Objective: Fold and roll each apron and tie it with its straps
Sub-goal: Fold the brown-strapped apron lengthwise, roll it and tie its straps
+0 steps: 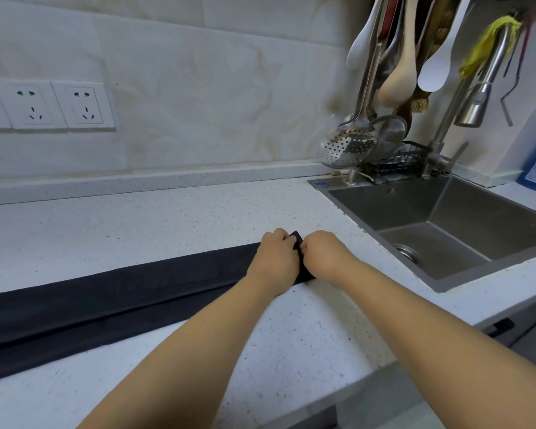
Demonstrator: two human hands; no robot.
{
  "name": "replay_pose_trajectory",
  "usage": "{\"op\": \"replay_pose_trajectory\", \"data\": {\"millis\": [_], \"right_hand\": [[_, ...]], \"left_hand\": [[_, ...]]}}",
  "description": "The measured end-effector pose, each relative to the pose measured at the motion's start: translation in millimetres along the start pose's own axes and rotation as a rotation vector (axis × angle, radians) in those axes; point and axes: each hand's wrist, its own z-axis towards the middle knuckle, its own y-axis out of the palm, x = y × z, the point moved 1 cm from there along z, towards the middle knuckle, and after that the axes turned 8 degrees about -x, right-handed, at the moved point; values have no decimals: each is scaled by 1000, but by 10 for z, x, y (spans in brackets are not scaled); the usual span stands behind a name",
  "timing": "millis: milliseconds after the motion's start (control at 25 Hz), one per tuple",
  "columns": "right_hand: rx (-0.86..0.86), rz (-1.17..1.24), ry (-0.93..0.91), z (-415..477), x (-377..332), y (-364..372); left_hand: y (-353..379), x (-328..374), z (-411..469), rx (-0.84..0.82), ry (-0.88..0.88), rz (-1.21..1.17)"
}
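Status: fold looks done, roll barely started.

The apron is a long, narrow dark strip lying flat on the table. It runs out left of the grips and off the frame edge. Everything left of the grips is unrolled.

Only the strip's right end is in hand, with a small dark tuck of cloth poking up between the two grips. My read: first turn of the roll, or about to start it.

Straps: can't see them, and nothing is tied. Left on this one: roll the whole length leftward, then wrap and tie. Only one apron is in view, so I can't speak for any others.

Pose:
- **Left grip** sits on top of the strip end, knuckles up, fingers curled down onto the cloth.
- **Right grip** is just right of it, nearly touching, with the same curl, pinching the very end of the strip.
- Fingertips are hidden on both, so I can't tell how deep the pinch goes.
- Both forearms reach in from the near edge and converge on the strip end, wrists low to the table.

Right of the grips there's a stretch of table, then the sink, apart from the cloth. Beyond and above it are the hanging utensils and the faucet. None sit in the roll path, as I judge it.
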Motion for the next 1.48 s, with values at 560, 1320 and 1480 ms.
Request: {"op": "replay_pose_trajectory", "data": {"millis": [560,1320,1480], "right_hand": [[191,-134,29,-14,-262,169],[190,-278,36,-20,-506,149],[165,-375,11,-75,-563,170]], "left_hand": [[-78,-34,-120,225,-186,-169],[-156,-197,-650,66,47,225],[-194,-225,-682,60,-15,282]]}}
